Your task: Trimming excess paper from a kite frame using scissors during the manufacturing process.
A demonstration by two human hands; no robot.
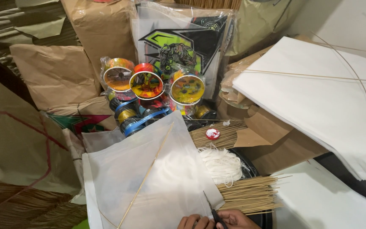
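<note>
Both hands, left hand (190, 222) and right hand (239, 220), grasp dark scissors (212, 210) at the white paper's (149, 178) lower edge.

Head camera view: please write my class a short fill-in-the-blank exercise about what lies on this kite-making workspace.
1. A thin bamboo stick lies across the translucent white ____ sheet.
2. The person's hands hold small dark ____ at the sheet's lower edge.
3. Beside the bundle of thin sticks lies a hank of white ____.

Missing words: paper; scissors; string
</note>
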